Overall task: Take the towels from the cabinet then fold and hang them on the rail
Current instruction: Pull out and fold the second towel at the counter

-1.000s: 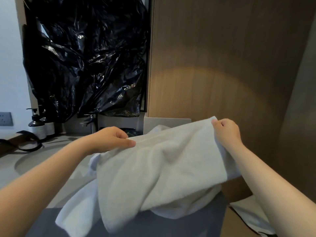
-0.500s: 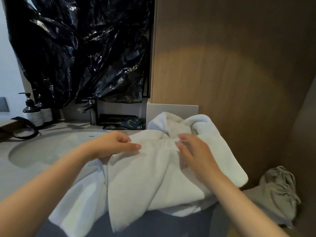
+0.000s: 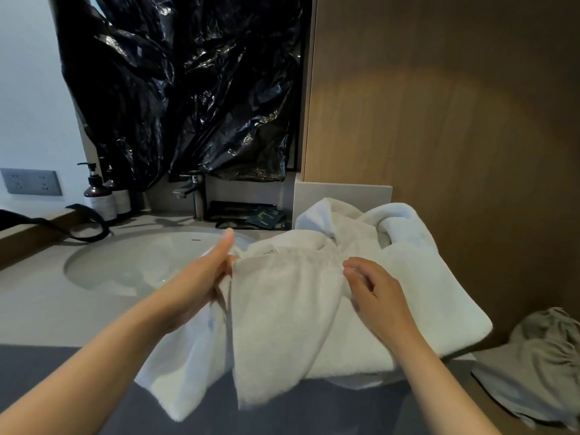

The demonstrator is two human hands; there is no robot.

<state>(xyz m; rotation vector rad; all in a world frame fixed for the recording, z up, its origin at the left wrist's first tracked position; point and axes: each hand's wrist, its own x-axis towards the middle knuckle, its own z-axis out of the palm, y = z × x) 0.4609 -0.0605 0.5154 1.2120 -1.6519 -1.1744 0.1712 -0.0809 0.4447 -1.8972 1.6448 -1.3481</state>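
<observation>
Near the body, at the counter edge: the white towel (image 3: 282, 309) now lies over the front of the counter (image 3: 34, 296) with its lower ends hanging down. One second ago it was stretched in the air between both hands.
Left hand (image 3: 197, 281): the thumb points up. The other fingers are hidden in the towel's left fold and seem to grip it. Before, they lay over the top edge.
Right hand (image 3: 373, 293): it has left the far right corner and come to the middle. The fingers are bent with the tips on the cloth, and I cannot tell if they pinch it.
Meaning for the task: I judge the first fold is being laid. Smoothing and hanging are not yet done, and no rail is in view.
Behind the towel: a heap of white cloth (image 3: 395, 221) touches it. I cannot tell if this is a separate towel.
Farther back: the sink (image 3: 141, 265), the tap (image 3: 193, 193), the black plastic sheet (image 3: 188, 89).
</observation>
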